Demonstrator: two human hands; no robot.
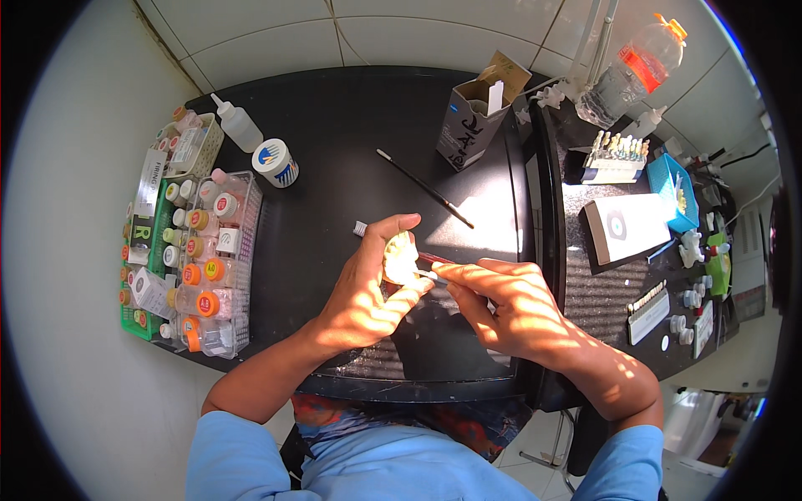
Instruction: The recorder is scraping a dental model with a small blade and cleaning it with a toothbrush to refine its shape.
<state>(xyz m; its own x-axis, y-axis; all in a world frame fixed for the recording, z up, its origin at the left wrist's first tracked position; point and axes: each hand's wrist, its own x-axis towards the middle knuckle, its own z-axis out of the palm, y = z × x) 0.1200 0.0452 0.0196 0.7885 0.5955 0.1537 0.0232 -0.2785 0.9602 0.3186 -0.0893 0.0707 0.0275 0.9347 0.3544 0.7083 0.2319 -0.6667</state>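
Observation:
My left hand (361,299) is closed around a pale yellow dental cast (401,255), its thumb and fingers at the cast's edges. My right hand (510,307) pinches a slim greyish tool (429,275), whose tip reaches the right side of the cast. Sunlight washes out the tip, so its kind is unclear. A dark red handle (436,259) shows by the right fingertips; whether it is held cannot be told. White bristles (360,228) of a brush show behind my left hand. Farther off, a thin dark brush (426,189) lies slantwise on the black table (334,125).
At left stand baskets (249,275) full of small capped bottles, a white squeeze bottle (239,127) and a white jar (276,163). An open grey box (480,117) stands at the back. The right table holds a tooth shade guide (614,163), a white box (626,227) and a blue basket (673,196).

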